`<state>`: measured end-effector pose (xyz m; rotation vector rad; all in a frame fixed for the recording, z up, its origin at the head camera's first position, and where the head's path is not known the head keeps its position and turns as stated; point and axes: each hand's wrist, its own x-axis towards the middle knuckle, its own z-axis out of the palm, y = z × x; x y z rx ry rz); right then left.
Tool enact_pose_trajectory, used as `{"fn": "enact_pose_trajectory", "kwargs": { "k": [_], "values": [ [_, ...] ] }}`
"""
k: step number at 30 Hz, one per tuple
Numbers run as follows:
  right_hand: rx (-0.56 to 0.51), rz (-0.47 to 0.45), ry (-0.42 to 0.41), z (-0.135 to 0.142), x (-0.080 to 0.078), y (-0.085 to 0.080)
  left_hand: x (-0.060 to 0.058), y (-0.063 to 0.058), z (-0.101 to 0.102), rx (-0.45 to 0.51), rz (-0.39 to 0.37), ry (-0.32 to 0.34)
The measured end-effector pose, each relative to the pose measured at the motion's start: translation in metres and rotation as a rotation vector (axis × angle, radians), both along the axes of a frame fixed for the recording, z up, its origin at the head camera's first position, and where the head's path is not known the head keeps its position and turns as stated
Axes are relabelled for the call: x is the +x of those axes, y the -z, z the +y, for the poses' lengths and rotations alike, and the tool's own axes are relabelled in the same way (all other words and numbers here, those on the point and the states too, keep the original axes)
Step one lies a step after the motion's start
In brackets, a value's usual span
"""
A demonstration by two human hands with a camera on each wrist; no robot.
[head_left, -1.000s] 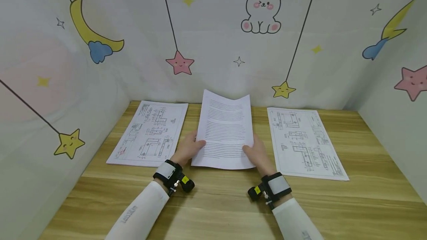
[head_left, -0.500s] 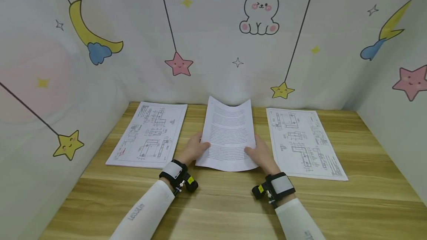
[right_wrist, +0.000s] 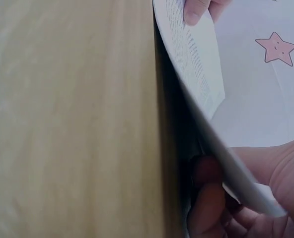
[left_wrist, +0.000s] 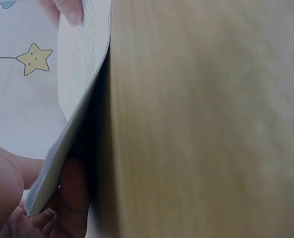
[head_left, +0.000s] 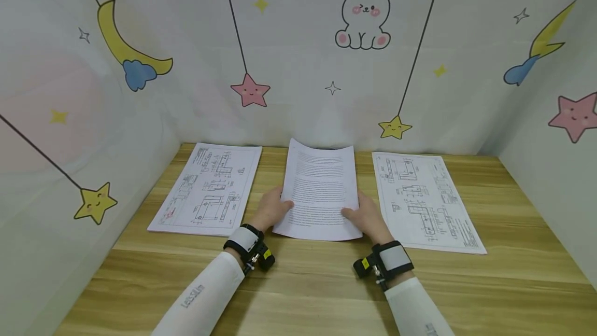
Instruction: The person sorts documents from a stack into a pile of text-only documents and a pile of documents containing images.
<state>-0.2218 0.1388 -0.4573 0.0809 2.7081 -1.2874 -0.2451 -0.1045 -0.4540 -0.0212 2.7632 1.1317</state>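
Observation:
A stack of printed paper (head_left: 319,185), covered in lines of text, is held between both hands at the middle of the table. My left hand (head_left: 270,209) pinches its left edge, thumb on top and fingers beneath. On the opposite edge my right hand (head_left: 367,217) grips the same way. The sheets bow, with both side edges raised and the middle sagging. In the left wrist view the curled fingers (left_wrist: 72,198) show under the stack (left_wrist: 50,168); the right wrist view shows fingers (right_wrist: 206,193) under its other edge.
On the wooden table (head_left: 308,294), a pile of technical drawings (head_left: 210,188) lies to the left and another pile of drawings (head_left: 426,201) to the right. A white fabric wall (head_left: 298,56) with cartoon prints rises behind and at both sides.
Both hands have shifted slightly right with the paper stack. Its far edge has come down lower, and the stack leans flatter than a second ago. The two drawing piles stay put.

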Motion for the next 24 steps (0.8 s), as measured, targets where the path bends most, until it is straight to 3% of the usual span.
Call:
{"fn": "enact_pose_trajectory", "kwargs": {
  "k": [5, 15, 24],
  "values": [
    [0.069, 0.021, 0.018, 0.002, 0.0, 0.001, 0.001, -0.001, -0.002, -0.064, 0.027, -0.002],
    [0.187, 0.038, 0.019, 0.002, 0.004, -0.005, 0.003, -0.007, -0.003, -0.219, 0.012, 0.009],
    [0.3, 0.074, 0.039, 0.003, 0.007, -0.01, 0.004, -0.005, -0.005, -0.267, 0.052, -0.023]
  ]
}}
